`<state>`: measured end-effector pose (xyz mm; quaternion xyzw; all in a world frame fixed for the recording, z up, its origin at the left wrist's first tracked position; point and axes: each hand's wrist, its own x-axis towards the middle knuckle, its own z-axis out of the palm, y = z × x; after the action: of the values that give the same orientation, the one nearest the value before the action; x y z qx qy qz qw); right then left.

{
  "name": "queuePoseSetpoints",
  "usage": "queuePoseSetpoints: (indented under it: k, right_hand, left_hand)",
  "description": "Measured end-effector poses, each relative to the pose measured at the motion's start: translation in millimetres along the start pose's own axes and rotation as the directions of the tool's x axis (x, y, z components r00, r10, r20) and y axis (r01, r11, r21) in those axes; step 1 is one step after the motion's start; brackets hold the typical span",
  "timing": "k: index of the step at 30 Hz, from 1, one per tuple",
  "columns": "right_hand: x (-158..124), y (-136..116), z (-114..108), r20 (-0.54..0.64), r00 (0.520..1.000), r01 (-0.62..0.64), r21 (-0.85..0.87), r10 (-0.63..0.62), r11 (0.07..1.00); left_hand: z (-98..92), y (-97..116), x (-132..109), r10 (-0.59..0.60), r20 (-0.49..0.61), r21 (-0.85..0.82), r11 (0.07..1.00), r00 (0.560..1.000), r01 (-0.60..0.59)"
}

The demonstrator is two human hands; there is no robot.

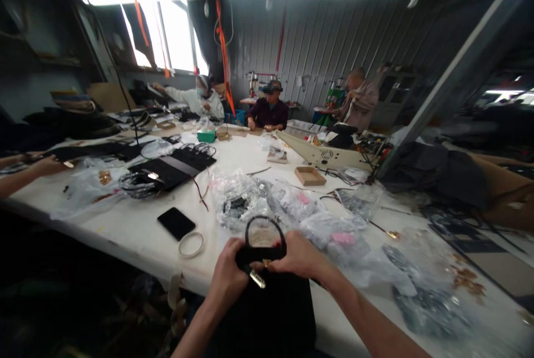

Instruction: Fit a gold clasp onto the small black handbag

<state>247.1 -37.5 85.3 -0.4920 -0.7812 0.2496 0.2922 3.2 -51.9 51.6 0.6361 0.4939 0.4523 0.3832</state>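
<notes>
A black fabric bag with a round black handle lies at the table's near edge in front of me. My left hand is closed on the bag's top edge at the left. My right hand is closed on the same edge at the right. A small gold metal fitting sticks out between the two hands, and which hand pinches it I cannot tell.
A black phone and a tape ring lie left of my hands. Crumpled clear plastic bags pile up just beyond. Black pieces and a small cardboard box sit farther out. Other people work at the table's far end and left edge.
</notes>
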Motion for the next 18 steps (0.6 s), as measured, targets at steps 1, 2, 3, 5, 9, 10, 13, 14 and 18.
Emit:
queuePoseSetpoints:
  k: [1,2,3,5,9,10,13,14,18]
  right_hand:
    - [1,-2,-1,0.072,0.996,-0.047,0.055,0.043,0.997]
    - [2,-3,-2,0.154,0.983,-0.115,0.1,0.099,0.988]
    - [3,-5,-2,0.218,0.965,-0.177,0.129,0.147,0.976]
    - [4,-9,-4,0.215,0.959,-0.219,0.155,0.184,0.963]
    - [4,-13,-3,0.166,0.97,-0.201,0.128,0.179,0.971]
    - [4,-13,-2,0.164,0.97,-0.199,0.119,0.179,0.973]
    - [4,-13,0,0.168,0.965,-0.222,0.103,0.203,0.97]
    - [5,-15,0,0.162,0.964,-0.226,0.092,0.209,0.97]
    - [4,-24,1,0.067,0.986,-0.155,0.059,0.151,0.986]
  left_hand:
    - [-2.1,3,1,0.06,0.037,0.046,0.997,0.997,-0.062]
    - [-3.9,5,3,0.112,0.076,0.09,0.989,0.991,-0.119]
    - [-5.3,7,4,0.148,0.111,0.136,0.977,0.983,-0.162]
    - [-5.6,9,6,0.159,0.139,0.221,0.957,0.977,-0.187]
    - [1.6,7,7,0.047,0.089,0.285,0.956,0.995,-0.07]
    - [3.6,6,7,0.023,0.085,0.274,0.961,0.996,-0.046]
    - [7.1,3,9,-0.027,0.102,0.204,0.979,0.994,0.006]
    - [7.4,3,9,-0.044,0.101,0.188,0.982,0.994,0.024]
    - [7.9,0,9,-0.084,0.062,0.206,0.976,0.995,0.07]
